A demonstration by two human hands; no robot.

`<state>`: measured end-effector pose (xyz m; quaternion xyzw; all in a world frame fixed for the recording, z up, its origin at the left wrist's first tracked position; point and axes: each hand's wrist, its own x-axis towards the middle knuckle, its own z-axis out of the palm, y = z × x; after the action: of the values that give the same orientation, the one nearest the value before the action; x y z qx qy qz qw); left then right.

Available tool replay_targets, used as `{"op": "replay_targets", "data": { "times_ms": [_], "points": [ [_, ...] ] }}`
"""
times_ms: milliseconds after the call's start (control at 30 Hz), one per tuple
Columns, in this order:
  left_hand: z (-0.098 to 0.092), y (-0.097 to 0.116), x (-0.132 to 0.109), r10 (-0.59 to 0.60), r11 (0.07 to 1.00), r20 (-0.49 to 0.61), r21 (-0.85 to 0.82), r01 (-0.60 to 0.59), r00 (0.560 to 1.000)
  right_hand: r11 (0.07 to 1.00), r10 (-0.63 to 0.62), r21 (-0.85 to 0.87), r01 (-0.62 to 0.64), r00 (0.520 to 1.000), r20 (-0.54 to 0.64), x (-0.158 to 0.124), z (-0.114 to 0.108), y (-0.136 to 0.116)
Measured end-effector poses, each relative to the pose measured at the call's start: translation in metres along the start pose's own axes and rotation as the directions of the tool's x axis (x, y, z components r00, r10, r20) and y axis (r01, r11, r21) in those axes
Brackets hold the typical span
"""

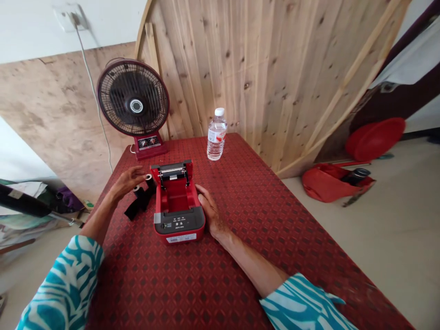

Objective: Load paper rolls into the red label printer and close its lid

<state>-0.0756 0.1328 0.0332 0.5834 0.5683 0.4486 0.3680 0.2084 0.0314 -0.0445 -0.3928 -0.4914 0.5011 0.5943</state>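
Observation:
A red and dark grey label printer [179,220] stands on the table with its lid [172,171] raised, its red inner bay in plain sight. My right hand [209,210] holds the printer's right side; some fingertips are hidden behind its edge. To the left of the raised lid, my left hand [129,181] hovers with fingers extended and nothing visible in them. Just below those fingers lie black rolls with pale cores [148,178], and a loose black strip [134,208] trails from them onto the tabletop.
A dark red fan [134,103] stands at the table's back left, with a clear water bottle [216,135] at the back. The table [240,266] has a red patterned cover. On the floor to the right are a red bag [323,185] and a red basin [376,137].

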Motion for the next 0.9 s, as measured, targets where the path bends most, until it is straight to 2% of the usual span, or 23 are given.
{"op": "replay_targets", "data": {
  "times_ms": [133, 200, 300, 367, 467, 533, 633, 700, 800, 900],
  "points": [
    [-0.034, -0.012, -0.022, -0.042, 0.995, 0.045, -0.089, 0.046, 0.998, 1.0, -0.002, -0.007, 0.002, 1.0, -0.002, 0.0, 0.0, 0.0],
    [-0.042, -0.019, -0.033, -0.065, 0.995, 0.102, -0.064, 0.072, 0.993, 1.0, -0.007, -0.006, 0.007, 1.0, -0.009, 0.0, 0.0, 0.001],
    [-0.034, -0.028, -0.044, -0.086, 0.996, 0.171, -0.021, 0.091, 0.981, 1.0, -0.001, 0.0, 0.001, 1.0, -0.021, 0.001, 0.001, 0.002],
    [-0.022, -0.032, -0.047, -0.088, 0.994, 0.168, -0.051, 0.098, 0.982, 1.0, -0.001, -0.005, 0.001, 1.0, -0.029, 0.002, 0.001, 0.003],
    [-0.014, -0.036, -0.048, -0.089, 0.988, 0.079, -0.12, 0.098, 0.993, 1.0, -0.012, -0.001, 0.012, 1.0, -0.023, 0.002, 0.002, 0.003],
    [-0.019, -0.033, -0.051, -0.071, 0.988, -0.017, -0.14, 0.068, 0.997, 1.0, -0.015, 0.007, 0.015, 1.0, -0.014, 0.002, 0.002, 0.004],
    [-0.038, -0.014, -0.063, -0.02, 0.99, -0.122, -0.141, 0.003, 0.992, 1.0, -0.017, 0.006, 0.017, 1.0, -0.023, 0.003, 0.001, 0.004],
    [-0.046, 0.008, -0.075, 0.001, 0.991, -0.109, -0.13, -0.016, 0.994, 1.0, -0.019, 0.001, 0.019, 0.999, -0.032, 0.004, 0.001, 0.005],
    [-0.04, 0.048, -0.096, 0.042, 0.996, 0.01, -0.082, -0.041, 0.999, 1.0, -0.022, 0.018, 0.023, 1.0, -0.02, 0.005, 0.002, 0.008],
    [-0.013, 0.081, -0.11, 0.114, 0.993, 0.197, -0.011, -0.114, 0.974, 0.999, -0.028, 0.032, 0.028, 1.0, -0.011, 0.005, 0.002, 0.009]
  ]
}}
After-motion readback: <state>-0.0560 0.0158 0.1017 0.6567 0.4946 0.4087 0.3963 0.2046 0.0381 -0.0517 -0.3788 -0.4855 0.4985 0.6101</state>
